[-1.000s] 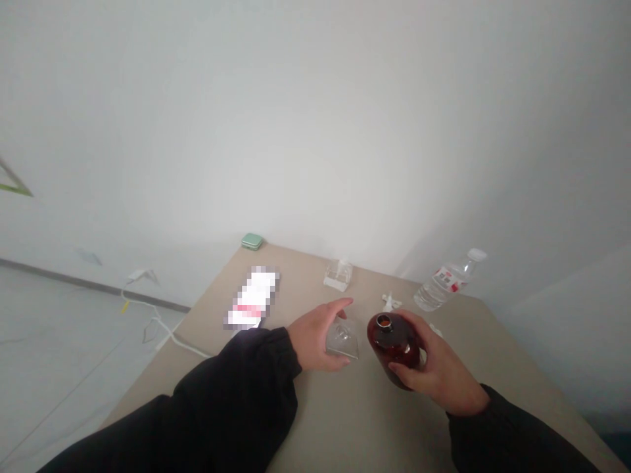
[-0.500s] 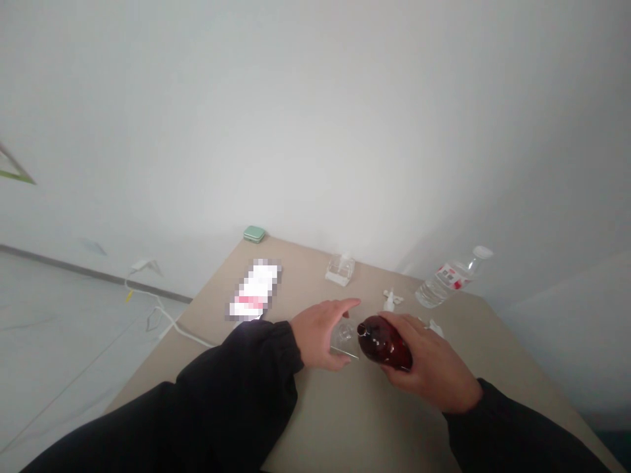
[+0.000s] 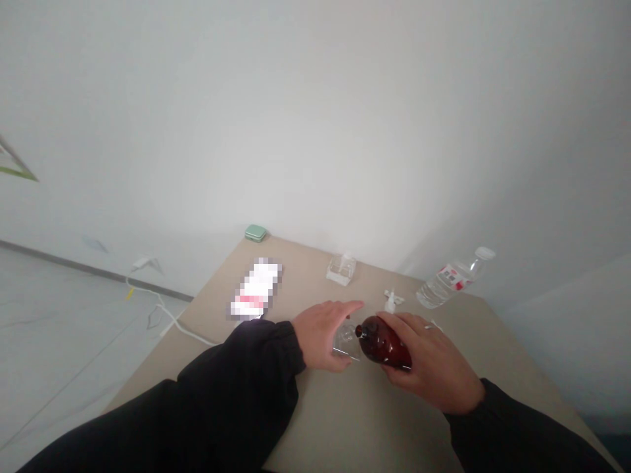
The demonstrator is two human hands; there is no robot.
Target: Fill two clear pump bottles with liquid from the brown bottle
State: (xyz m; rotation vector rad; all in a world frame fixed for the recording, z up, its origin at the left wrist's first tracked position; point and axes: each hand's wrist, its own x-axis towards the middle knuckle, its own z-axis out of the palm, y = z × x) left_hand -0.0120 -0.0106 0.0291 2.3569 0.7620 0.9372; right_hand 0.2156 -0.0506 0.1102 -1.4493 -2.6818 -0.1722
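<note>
My right hand [image 3: 428, 358] is wrapped round a dark reddish-brown bottle [image 3: 387, 345], tilted so its narrow neck points left. That neck is at the top of a small clear container [image 3: 346, 343] on the table; whether the two touch I cannot tell. Curved around the container's left side is my left hand [image 3: 323, 335], thumb at the near side and index finger stretched out past the far side. Its other fingers are mostly hidden. Any liquid passing between the vessels cannot be made out.
Behind my hands on the table [image 3: 325, 420] are a square clear container [image 3: 341, 270], a white plastic piece [image 3: 393, 301] and a clear labelled bottle [image 3: 451, 282]. A blurred-out phone [image 3: 257, 289], a green case [image 3: 255, 232] and a white cable [image 3: 190, 334] lie to the left.
The brown bottle has tipped further left, so its mouth no longer faces me and its neck meets the clear container's top in view. Both hands stay nearly in place.
</note>
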